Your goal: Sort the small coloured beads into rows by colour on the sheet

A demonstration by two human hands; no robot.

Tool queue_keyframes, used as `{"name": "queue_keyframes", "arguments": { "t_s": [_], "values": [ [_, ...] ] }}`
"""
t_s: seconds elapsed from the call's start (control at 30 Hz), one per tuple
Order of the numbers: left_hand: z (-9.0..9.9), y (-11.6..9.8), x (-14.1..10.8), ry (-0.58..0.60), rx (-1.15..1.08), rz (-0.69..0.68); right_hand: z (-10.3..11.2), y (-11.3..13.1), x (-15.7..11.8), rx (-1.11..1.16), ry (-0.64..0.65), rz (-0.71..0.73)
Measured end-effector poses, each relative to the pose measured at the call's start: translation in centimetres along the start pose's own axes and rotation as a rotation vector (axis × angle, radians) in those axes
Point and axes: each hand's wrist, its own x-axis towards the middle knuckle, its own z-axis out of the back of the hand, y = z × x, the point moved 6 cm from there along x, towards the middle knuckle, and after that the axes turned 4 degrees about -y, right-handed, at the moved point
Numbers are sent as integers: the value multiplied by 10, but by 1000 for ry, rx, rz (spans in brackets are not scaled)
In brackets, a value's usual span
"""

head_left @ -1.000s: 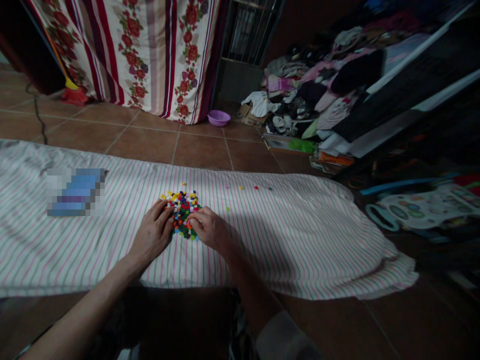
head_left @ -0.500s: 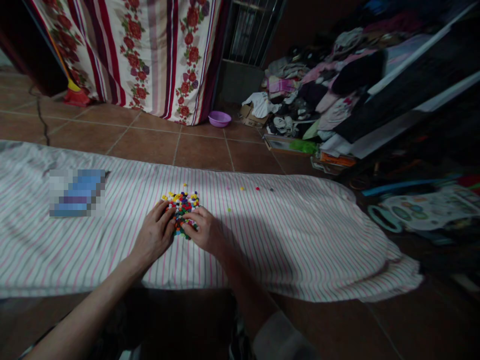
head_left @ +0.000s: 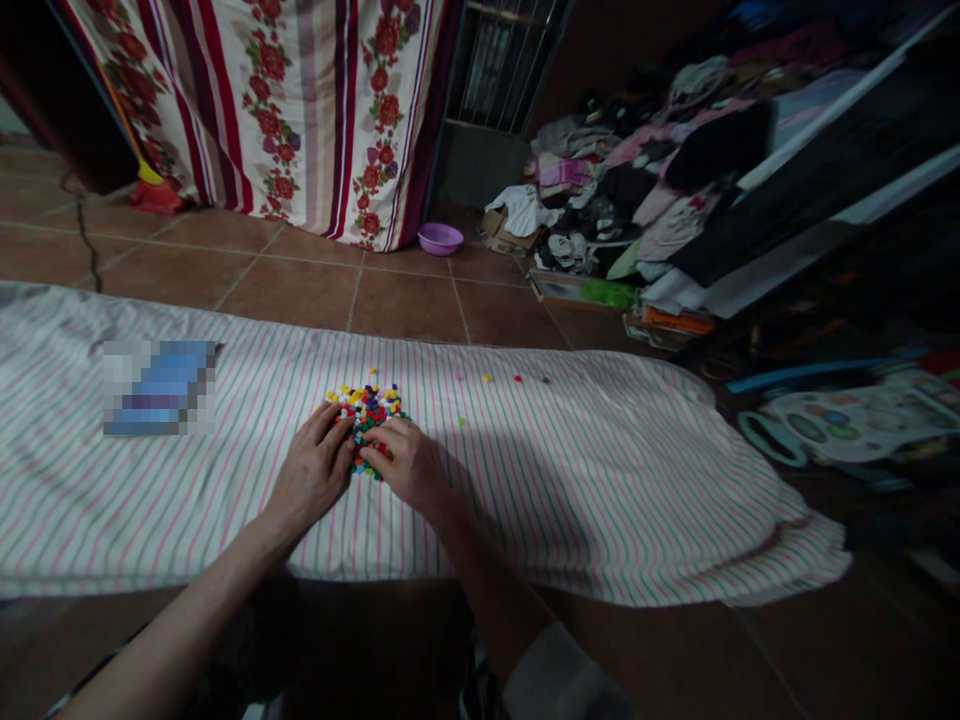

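On striped sheet (head_left: 570, 480) | left hand (head_left: 309, 472), right hand (head_left: 405, 462) | fingers (head_left: 330, 425) apart against coloured pieces (head_left: 367, 415)

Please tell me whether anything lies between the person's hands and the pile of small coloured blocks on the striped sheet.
Nothing visible stands in the way. The left hand and right hand are already at the pile of small coloured blocks, their fingers against its near side, on the striped sheet.
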Motion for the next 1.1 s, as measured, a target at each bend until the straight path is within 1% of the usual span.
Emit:
{"name": "queue_keyframes", "arguments": {
  "t_s": [0.23,0.4,0.53,0.63,0.7,0.8,0.97,1.03,1.1],
  "values": [
    [-1,-1,0,21,10,-26,-1,6,-1,-52,-20,28],
    [-1,0,0,30,12,-26,7,10,1,-37,-73,42],
    [-1,2,0,10,1,-2,15,6,1,26,-103,5],
    [1,3,0,0,11,3,23,-3,0,74,-128,-43],
    [1,3,0,6,15,-5,33,-14,-1,85,-172,-91],
    [1,2,0,7,15,-11,55,-38,-4,68,-273,-172],
    [1,4,-1,1,24,-5,101,-95,-23,11,-451,-327],
    [0,5,-1,8,31,-4,116,-118,-35,-26,-499,-392],
    [0,5,-1,10,41,-6,127,-135,-46,-66,-518,-430]
  ]
}}
